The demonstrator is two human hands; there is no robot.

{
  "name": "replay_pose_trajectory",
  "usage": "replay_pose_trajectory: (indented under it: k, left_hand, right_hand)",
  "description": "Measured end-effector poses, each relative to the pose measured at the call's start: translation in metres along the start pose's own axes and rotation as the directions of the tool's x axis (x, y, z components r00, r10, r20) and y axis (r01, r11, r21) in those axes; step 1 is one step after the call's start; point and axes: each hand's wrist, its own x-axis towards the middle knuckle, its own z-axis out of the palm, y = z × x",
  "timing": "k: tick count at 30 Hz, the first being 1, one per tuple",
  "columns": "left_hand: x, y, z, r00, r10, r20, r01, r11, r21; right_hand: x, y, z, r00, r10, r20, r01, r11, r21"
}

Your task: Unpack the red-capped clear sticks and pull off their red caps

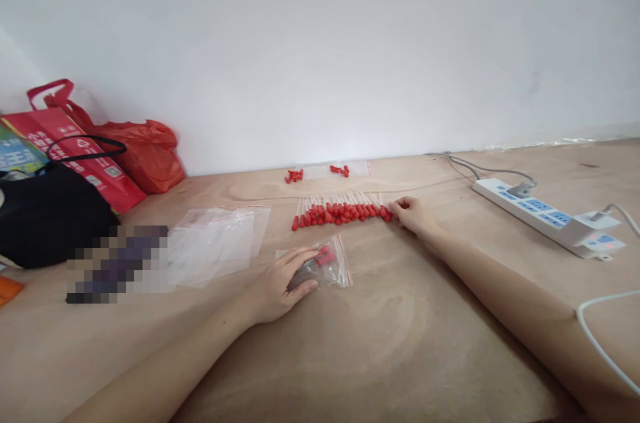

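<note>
My left hand [283,283] rests on a small clear zip bag [330,266] lying on the wooden table, fingers curled around its left end; a few red-tipped pieces show inside the bag. A row of several thin sticks with red tips [343,209] lies just beyond it. My right hand [411,213] reaches to the right end of that row, fingertips pinched together at the last red-tipped stick. Two small clusters of loose red caps [294,175] lie farther back near the wall.
A stack of clear plastic bags [215,243] lies left of the zip bag. Red bags [145,153] and a black bag [45,213] stand at the far left. A white power strip [545,216] with cables sits at the right. A white cable [600,343] runs along the right edge.
</note>
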Motion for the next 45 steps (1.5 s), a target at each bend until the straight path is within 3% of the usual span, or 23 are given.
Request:
replay_pose_trajectory:
  k: [7, 10, 13, 16, 25, 30, 33, 36, 38, 40, 43, 45]
  left_hand:
    - [0.0, -0.001, 0.001, 1.0, 0.002, -0.009, -0.002, 1.0, -0.005]
    - [-0.001, 0.0, 0.0, 1.0, 0.001, -0.008, -0.001, 1.0, -0.005]
    - [-0.001, 0.002, -0.001, 1.0, -0.011, 0.004, 0.011, 1.0, -0.007]
    - [0.0, 0.002, -0.002, 1.0, -0.013, 0.007, 0.013, 1.0, -0.008]
    - [0.0, 0.0, 0.0, 1.0, -0.002, -0.003, 0.002, 1.0, -0.012]
    - [0.0, 0.003, -0.002, 1.0, -0.01, 0.003, 0.01, 1.0, -0.018]
    - [0.0, 0.004, -0.003, 1.0, -0.005, 0.0, 0.005, 1.0, -0.028]
    - [0.0, 0.004, -0.002, 1.0, -0.005, -0.001, 0.005, 1.0, -0.029]
    - [0.0, 0.004, -0.003, 1.0, -0.006, 0.0, 0.006, 1.0, -0.03]
    - [0.0, 0.005, -0.003, 1.0, -0.012, 0.001, 0.012, 0.999, -0.032]
    - [-0.001, 0.006, -0.004, 1.0, -0.026, 0.006, 0.026, 0.999, -0.037]
    - [-0.001, 0.008, -0.005, 1.0, -0.024, 0.018, 0.025, 0.999, -0.04]
  right_hand:
    - [-0.003, -0.003, 0.0, 0.998, -0.029, 0.054, 0.03, 0.999, -0.022]
    - [-0.003, -0.002, 0.0, 0.984, -0.163, 0.077, 0.169, 0.982, -0.08]
    - [0.0, 0.003, 0.001, 0.937, -0.319, 0.145, 0.342, 0.922, -0.183]
    - [0.004, 0.007, 0.001, 0.912, -0.37, 0.178, 0.403, 0.89, -0.213]
    - [0.003, 0.008, -0.006, 0.861, -0.443, 0.249, 0.485, 0.863, -0.144]
    - [0.001, 0.006, -0.009, 0.884, -0.398, 0.244, 0.446, 0.875, -0.189]
    - [-0.001, 0.003, -0.009, 0.899, -0.381, 0.217, 0.423, 0.885, -0.194]
    - [-0.008, -0.005, -0.009, 0.905, -0.414, 0.092, 0.425, 0.887, -0.18]
    - [-0.019, -0.013, -0.007, 0.881, -0.473, 0.007, 0.469, 0.871, -0.146]
    - [-0.036, -0.023, -0.002, 0.834, -0.551, 0.039, 0.552, 0.829, -0.088]
    - [-0.064, -0.035, 0.011, 0.688, -0.655, 0.312, 0.682, 0.731, 0.031]
    - [-0.08, -0.041, 0.022, 0.618, -0.677, 0.4, 0.72, 0.691, 0.056]
